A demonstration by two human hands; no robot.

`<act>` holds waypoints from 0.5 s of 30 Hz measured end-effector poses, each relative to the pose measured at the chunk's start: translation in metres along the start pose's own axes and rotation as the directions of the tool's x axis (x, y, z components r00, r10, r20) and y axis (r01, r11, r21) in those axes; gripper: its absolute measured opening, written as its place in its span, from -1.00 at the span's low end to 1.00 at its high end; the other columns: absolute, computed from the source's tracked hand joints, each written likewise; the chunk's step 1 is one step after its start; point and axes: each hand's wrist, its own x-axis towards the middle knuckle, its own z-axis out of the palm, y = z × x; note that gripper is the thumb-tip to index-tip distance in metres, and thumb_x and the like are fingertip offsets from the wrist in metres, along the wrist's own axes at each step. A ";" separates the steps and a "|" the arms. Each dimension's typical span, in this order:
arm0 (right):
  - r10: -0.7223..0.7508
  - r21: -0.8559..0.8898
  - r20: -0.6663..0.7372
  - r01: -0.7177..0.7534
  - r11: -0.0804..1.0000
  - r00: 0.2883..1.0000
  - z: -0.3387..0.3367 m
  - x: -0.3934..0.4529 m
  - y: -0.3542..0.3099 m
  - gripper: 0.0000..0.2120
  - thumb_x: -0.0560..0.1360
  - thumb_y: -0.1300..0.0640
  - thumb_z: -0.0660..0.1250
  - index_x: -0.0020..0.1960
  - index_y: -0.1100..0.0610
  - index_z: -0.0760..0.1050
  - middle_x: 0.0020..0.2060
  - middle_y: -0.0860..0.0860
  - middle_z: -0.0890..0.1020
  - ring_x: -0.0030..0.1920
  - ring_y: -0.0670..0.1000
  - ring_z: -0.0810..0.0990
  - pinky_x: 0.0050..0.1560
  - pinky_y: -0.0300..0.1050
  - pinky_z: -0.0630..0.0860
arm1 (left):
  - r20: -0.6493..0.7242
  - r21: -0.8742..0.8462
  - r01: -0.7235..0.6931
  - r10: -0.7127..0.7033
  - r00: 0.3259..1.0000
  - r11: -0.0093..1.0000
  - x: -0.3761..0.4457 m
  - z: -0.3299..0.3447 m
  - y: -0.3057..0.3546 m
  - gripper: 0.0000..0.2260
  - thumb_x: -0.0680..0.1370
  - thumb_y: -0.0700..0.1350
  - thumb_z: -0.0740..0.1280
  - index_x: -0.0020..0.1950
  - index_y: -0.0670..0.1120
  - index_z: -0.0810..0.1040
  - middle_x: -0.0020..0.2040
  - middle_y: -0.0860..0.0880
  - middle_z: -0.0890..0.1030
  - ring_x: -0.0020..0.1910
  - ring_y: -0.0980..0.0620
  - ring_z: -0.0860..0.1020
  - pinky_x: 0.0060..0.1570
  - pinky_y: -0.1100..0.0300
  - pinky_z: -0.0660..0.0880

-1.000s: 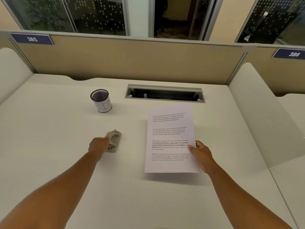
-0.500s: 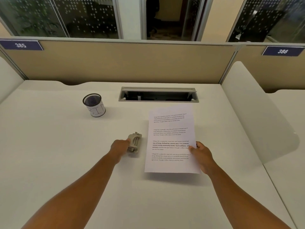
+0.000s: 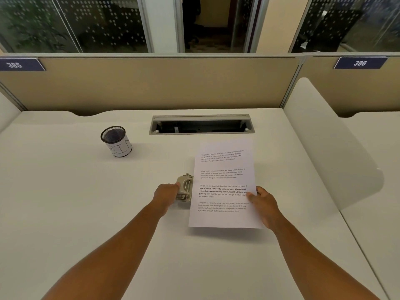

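We see both forearms reaching forward over the white counter [image 3: 65, 202], bare to beyond the elbow and drawing a little toward each other at the hands. The left hand [image 3: 165, 194] lies knuckles up with its fingers curled round the near left end of a small beige hole punch [image 3: 185, 188], gripping it. The punch stands on the counter, near the middle. The right hand [image 3: 263, 202] pinches the right edge of a printed sheet of paper [image 3: 223, 180], thumb on top of the page and the other fingers underneath, out of sight. The wrist is straight, in line with the forearm.

The sheet sits between the two hands, its long side running away from us. Its near edge is raised off the counter, with a shadow just below it. Its left edge meets the right side of the punch and covers part of it; we cannot tell whether the paper is inside the slot.

Further back to the left stands a black mesh cup [image 3: 116, 141] wrapped in a white label. An open cable tray [image 3: 201, 125] is set into the counter before the tan partition [image 3: 151, 83].
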 end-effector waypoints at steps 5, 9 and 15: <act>0.004 0.024 0.005 -0.004 1.000 1.000 0.001 -0.001 0.000 -0.83 0.52 0.20 0.30 0.02 -0.01 0.59 0.02 -0.01 0.70 0.03 0.13 0.67 0.14 0.20 0.58 | 0.026 0.027 -0.039 0.039 0.999 0.999 -0.001 0.005 0.002 -0.77 0.61 -0.05 0.24 -0.15 -0.16 0.51 -0.15 -0.12 0.53 -0.12 -0.07 0.52 0.13 -0.06 0.51; 0.001 0.036 0.017 -0.002 0.999 1.000 0.001 -0.002 0.000 -0.83 0.53 0.21 0.30 0.04 0.01 0.58 0.03 0.01 0.69 0.03 0.14 0.67 0.14 0.21 0.58 | 0.021 0.002 -0.029 0.029 0.999 1.000 -0.001 0.007 0.003 -0.76 0.60 -0.03 0.26 -0.20 -0.14 0.50 -0.18 -0.10 0.53 -0.09 -0.08 0.50 0.04 0.00 0.49; -0.009 -0.003 0.023 0.009 1.000 1.000 0.000 -0.001 0.000 -0.83 0.53 0.21 0.29 0.04 0.00 0.57 0.02 -0.01 0.69 0.01 0.10 0.68 0.15 0.16 0.58 | 0.021 0.029 -0.021 0.020 1.000 0.999 -0.002 0.008 0.001 -0.75 0.56 -0.03 0.26 -0.25 -0.13 0.49 -0.19 -0.11 0.52 -0.14 -0.07 0.48 -0.07 0.08 0.41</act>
